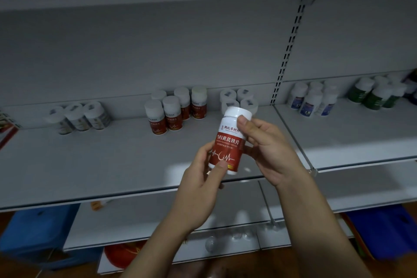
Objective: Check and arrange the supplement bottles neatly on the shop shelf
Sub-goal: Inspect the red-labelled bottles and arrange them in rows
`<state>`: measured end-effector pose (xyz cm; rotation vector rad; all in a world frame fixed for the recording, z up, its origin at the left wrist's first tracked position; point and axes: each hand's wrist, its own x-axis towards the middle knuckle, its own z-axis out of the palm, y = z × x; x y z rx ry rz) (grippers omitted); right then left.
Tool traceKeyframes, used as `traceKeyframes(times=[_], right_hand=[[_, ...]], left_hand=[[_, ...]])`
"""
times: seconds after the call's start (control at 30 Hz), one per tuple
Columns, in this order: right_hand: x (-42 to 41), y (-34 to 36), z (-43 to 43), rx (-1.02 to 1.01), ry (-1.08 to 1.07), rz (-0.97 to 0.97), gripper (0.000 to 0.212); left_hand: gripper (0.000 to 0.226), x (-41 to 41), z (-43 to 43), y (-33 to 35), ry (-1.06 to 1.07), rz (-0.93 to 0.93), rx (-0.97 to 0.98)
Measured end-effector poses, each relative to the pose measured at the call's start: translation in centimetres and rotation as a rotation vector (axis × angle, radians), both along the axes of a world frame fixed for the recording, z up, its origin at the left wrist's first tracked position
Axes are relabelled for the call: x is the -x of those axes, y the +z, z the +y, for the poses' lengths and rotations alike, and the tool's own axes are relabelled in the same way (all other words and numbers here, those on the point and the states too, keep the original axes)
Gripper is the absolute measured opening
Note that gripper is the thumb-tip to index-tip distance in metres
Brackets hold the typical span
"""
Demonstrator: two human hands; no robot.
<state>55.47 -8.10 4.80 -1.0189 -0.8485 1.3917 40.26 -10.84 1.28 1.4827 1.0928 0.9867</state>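
1. Red-labelled bottles [173, 111] stand grouped at the back of the shelf [90, 165].
2. Left hand [199, 187] pinches the base of a red bottle [226, 144], held above the shelf's front.
3. Right hand [270, 151] grips its cap end.

A red-labelled bottle [226, 142] with a white cap is held nearly upright above the shelf [112, 156]. The left hand [203, 180] pinches its base and the right hand [268, 144] its neck. Matching red bottles [173, 113] cluster behind and left of the grip, and white-lidded bottles [239, 99] stand just behind it. Pale-labelled bottles [79, 117] are far left, and blue-labelled bottles [313, 101] and green-labelled bottles [374, 95] are to the right.
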Motion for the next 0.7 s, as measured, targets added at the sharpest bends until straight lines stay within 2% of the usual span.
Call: traceKeyframes(times=[0.17, 0.33, 0.4, 0.53, 0.7], right_hand=[[0.5, -0.1, 0.2, 0.045, -0.064, -0.053, 0.039], [1.1, -0.5, 0.4, 0.022, -0.074, -0.075, 0.038], [0.9, -0.6, 0.3, -0.034, -0.01, -0.085, 0.035], [0.3, -0.7, 0.1, -0.18, 0.178, -0.193, 0.05], [-0.2, -0.5, -0.2, -0.263, 0.351, -0.339, 0.055]], left_hand=[[0.048, 0.0, 0.0, 0.4, -0.005, 0.13, -0.014], [0.044, 0.1, 0.4, 0.2, 0.064, 0.194, -0.027], [0.048, 0.3, 0.8, -0.3, 0.108, 0.229, -0.043], [0.055, 0.9, 1.3, -1.0, 0.167, 0.259, -0.059], [0.057, 1.1, 1.1, -1.3, 0.176, 0.241, -0.073]])
